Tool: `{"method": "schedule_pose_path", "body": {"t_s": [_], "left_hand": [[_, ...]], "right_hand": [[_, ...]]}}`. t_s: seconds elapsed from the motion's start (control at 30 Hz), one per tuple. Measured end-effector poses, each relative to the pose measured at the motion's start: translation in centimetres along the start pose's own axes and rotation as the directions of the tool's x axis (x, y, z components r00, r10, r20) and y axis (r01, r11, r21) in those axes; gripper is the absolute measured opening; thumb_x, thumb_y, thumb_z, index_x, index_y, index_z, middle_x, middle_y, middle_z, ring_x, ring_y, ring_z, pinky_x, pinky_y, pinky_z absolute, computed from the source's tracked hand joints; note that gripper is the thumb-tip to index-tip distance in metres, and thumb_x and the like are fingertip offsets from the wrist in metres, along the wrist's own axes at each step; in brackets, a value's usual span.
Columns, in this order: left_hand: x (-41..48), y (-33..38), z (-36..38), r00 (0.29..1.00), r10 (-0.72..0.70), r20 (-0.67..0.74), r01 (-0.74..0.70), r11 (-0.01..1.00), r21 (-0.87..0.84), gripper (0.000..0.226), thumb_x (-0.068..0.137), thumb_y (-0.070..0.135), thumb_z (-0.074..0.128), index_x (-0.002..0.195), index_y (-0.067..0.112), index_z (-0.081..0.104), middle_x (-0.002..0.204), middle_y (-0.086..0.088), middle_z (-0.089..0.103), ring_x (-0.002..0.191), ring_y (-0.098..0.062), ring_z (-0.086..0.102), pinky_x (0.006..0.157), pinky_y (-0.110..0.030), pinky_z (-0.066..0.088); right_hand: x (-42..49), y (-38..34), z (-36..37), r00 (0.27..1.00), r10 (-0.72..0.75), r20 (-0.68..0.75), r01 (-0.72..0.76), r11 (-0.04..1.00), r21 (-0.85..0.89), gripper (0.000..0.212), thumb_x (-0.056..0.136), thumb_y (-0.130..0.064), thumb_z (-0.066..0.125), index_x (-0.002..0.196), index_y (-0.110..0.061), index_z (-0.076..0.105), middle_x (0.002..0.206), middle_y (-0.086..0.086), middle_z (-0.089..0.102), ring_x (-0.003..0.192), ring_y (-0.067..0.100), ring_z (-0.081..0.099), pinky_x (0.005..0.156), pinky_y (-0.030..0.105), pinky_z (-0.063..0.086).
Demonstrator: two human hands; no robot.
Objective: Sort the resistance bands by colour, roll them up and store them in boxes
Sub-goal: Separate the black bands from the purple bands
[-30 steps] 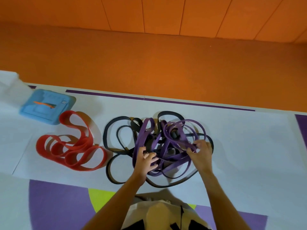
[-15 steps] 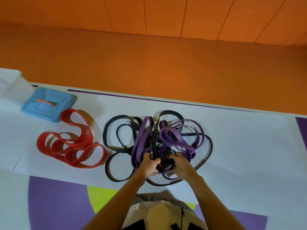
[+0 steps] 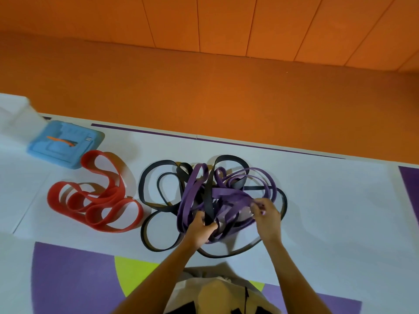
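The left hand point(image 3: 202, 230) clamps a black band point(image 3: 209, 200) on the mat point(image 3: 340, 211); the right hand point(image 3: 267, 215) seems to pinch a purple band point(image 3: 229, 195), which stretches leftward from that pinch across the black one.

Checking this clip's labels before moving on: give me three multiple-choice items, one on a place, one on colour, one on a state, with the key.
1. Where do the red flat rubber bands lie relative to the tangled pile of rubber bands?
A. to its left
B. on top of it
C. to its right
2. Which colours make up that pile?
A. red and black
B. purple and black
C. purple and yellow
3. What is the right hand doing?
A. lying flat, holding nothing
B. pinching a purple band
C. hanging idle
Key: 1 A, the red loops lie off the pile's left edge; 2 B, only purple and black loops intertwine there; 3 B, its fingertips close on a purple strip.
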State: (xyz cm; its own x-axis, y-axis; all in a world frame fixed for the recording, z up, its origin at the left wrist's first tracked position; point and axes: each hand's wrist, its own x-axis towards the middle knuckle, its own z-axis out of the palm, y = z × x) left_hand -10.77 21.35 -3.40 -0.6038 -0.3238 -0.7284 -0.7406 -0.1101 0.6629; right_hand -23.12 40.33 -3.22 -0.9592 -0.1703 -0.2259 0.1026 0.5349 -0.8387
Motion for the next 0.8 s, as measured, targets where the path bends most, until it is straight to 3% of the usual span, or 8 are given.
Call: {"method": "schedule_pose_path", "body": {"t_s": [0.07,0.27,0.33,0.4,0.5,0.57,0.67,0.8], "left_hand": [[0.0,0.0,0.0,1.0,-0.018,0.009,0.018,0.999,-0.041,0.04,0.098,0.01,0.071,0.13,0.016,0.048,0.131,-0.013,0.063,0.126,-0.036,0.06,0.097,-0.049,0.06],[0.0,-0.4,-0.1,0.993,0.111,-0.045,-0.11,0.994,0.016,0.066,0.096,0.011,0.073,0.152,0.02,0.04,0.123,0.0,0.07,0.121,-0.025,0.066,0.107,-0.052,0.055],[-0.1,-0.2,-0.3,0.987,0.133,-0.086,-0.135,0.991,-0.017,0.064,0.099,0.014,0.07,0.155,0.018,0.038,0.13,-0.005,0.069,0.124,-0.025,0.065,0.11,-0.055,0.052],[-0.4,0.0,-0.4,0.983,0.146,-0.111,-0.154,0.986,-0.063,0.059,0.101,0.012,0.067,0.154,0.018,0.039,0.133,-0.004,0.067,0.123,-0.024,0.065,0.106,-0.052,0.056],[-1.2,-0.2,-0.7,0.954,0.217,-0.209,-0.228,0.973,-0.034,0.05,0.097,0.003,0.069,0.137,0.017,0.043,0.116,0.003,0.067,0.11,-0.014,0.069,0.081,-0.019,0.06],[-1.5,-0.4,-1.0,0.933,0.269,-0.24,-0.28,0.96,-0.009,0.042,0.096,-0.001,0.069,0.126,0.016,0.045,0.111,0.001,0.067,0.108,-0.016,0.07,0.08,-0.016,0.058],[-1.8,0.1,-1.4,0.927,0.287,-0.241,-0.295,0.955,0.0,0.033,0.101,0.009,0.065,0.122,0.026,0.046,0.11,0.002,0.067,0.104,-0.015,0.07,0.081,-0.022,0.06],[-1.6,0.4,-1.5,0.924,0.262,-0.278,-0.294,0.953,-0.077,0.034,0.103,0.01,0.063,0.126,0.029,0.045,0.101,-0.004,0.07,0.095,-0.03,0.074,0.083,-0.055,0.064]], "right_hand": [[0.3,-0.2,-0.7,0.994,0.07,-0.087,-0.061,0.993,0.098,0.013,0.099,-0.01,0.067,0.104,-0.021,0.069,0.109,0.001,0.07,0.095,0.016,0.07,0.083,0.038,0.062],[0.2,0.2,-0.8,0.995,-0.094,0.013,0.095,0.983,-0.156,0.044,0.084,0.02,0.059,0.097,-0.018,0.078,0.139,0.004,0.058,0.134,0.024,0.044,0.104,0.032,0.042],[0.8,-0.9,-0.2,0.992,-0.11,0.055,0.118,0.977,-0.18,0.039,0.091,0.011,0.056,0.111,-0.019,0.072,0.142,0.005,0.055,0.138,0.027,0.043,0.102,0.027,0.039],[1.6,-2.1,0.9,0.982,-0.111,0.155,0.143,0.967,-0.213,0.038,0.096,-0.003,0.062,0.13,-0.019,0.061,0.143,0.005,0.053,0.138,0.032,0.045,0.105,0.036,0.044],[2.5,-3.4,3.0,0.922,0.067,0.38,0.125,0.881,-0.457,0.07,0.094,-0.03,0.074,0.154,-0.025,0.038,0.142,0.004,0.054,0.133,0.031,0.052,0.111,0.056,0.044],[2.9,-3.6,3.8,0.914,0.113,0.39,0.157,0.788,-0.595,0.057,0.092,-0.032,0.073,0.144,-0.026,0.05,0.131,0.003,0.063,0.119,0.033,0.064,0.103,0.053,0.051],[2.9,-3.1,3.9,0.966,0.067,0.25,0.064,0.874,-0.482,0.028,0.093,-0.019,0.067,0.12,-0.025,0.066,0.103,0.001,0.074,0.095,0.028,0.071,0.082,0.041,0.058],[2.5,-3.3,2.7,0.995,0.073,-0.06,-0.074,0.997,-0.002,0.035,0.094,-0.013,0.069,0.124,-0.027,0.056,0.096,-0.012,0.068,0.088,0.022,0.069,0.072,0.033,0.051]]}}
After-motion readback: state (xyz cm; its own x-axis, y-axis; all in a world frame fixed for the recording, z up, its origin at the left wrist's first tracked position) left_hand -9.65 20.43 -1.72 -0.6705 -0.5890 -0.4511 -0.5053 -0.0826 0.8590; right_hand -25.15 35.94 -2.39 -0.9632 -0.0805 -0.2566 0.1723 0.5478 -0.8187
